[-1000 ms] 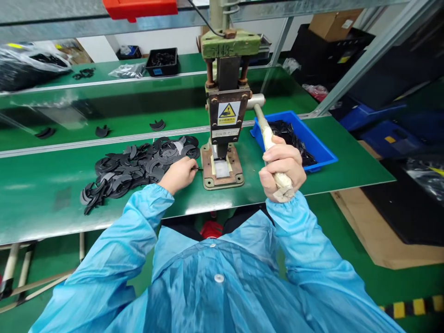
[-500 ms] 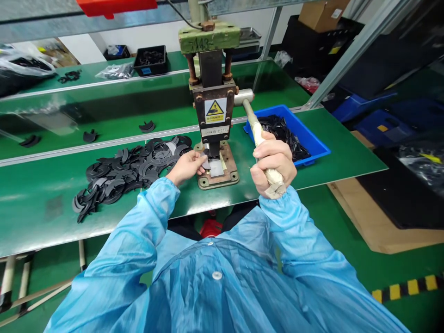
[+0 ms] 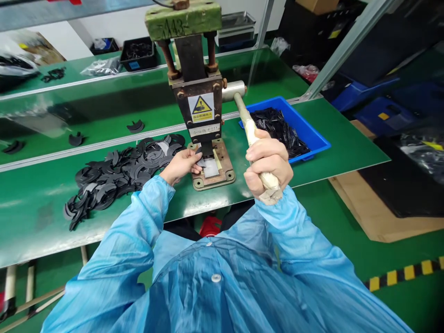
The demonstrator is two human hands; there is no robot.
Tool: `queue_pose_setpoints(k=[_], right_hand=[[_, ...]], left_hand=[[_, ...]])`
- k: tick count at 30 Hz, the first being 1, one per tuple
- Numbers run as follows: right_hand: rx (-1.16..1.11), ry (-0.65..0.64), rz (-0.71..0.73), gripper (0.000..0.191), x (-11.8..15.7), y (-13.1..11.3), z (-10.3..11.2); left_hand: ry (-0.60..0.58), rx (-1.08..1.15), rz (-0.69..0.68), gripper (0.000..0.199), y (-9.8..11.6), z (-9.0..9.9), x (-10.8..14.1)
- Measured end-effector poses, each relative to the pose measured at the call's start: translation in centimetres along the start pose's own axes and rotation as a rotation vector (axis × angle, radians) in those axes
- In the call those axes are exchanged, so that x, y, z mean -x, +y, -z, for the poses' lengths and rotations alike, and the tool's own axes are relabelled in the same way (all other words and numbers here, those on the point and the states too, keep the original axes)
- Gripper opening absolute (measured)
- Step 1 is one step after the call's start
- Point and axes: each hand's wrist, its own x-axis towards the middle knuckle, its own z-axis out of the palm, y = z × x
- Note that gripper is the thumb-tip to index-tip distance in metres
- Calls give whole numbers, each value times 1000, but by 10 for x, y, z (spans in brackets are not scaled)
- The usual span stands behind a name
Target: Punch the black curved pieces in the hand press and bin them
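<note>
My left hand [image 3: 182, 165] pinches a dark grey curved piece [image 3: 200, 162] at the foot of the hand press [image 3: 199, 88], beside its ram. Part of that piece is hidden by the fingers and the ram. My right hand [image 3: 268, 162] is wrapped round the tape-covered press lever [image 3: 250, 129], which slants down toward me from the press's right side. Under the ram a light metal plate [image 3: 211, 168] lies on the rusty base [image 3: 225, 162]. Left of the press, a heap of dark curved pieces [image 3: 114, 173] is spread on the green table [image 3: 38, 194].
A blue bin [image 3: 308, 134] of thin black parts stands right of the press. Several loose curved pieces, one of them a dark piece [image 3: 135, 126], lie behind the heap. Farther back are a black bin [image 3: 138, 62] and a plastic bag [image 3: 102, 66]. A metal post [image 3: 343, 51] rises at right.
The whole view has shifted, so the press appears nearer and farther left. Both hands keep their holds on the curved piece and the lever, in nearly the same pose.
</note>
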Motion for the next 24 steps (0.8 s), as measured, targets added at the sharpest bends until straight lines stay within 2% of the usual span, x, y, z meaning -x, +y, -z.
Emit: queue_pose_setpoints(k=[5, 12, 17, 24], right_hand=[[-15, 28, -17, 21, 0, -3, -1], [-2, 36, -44, 19, 0, -8, -2], [20, 56, -50, 20, 1, -7, -4], [37, 31, -43, 19, 1, -5, -1]], left_hand=[[13, -39, 11, 39, -1, -3, -4], [-14, -172, 12, 37, 6, -7, -4], [-30, -282, 93, 24, 19, -9, -9], [-3, -236, 150, 22, 20, -15, -7]])
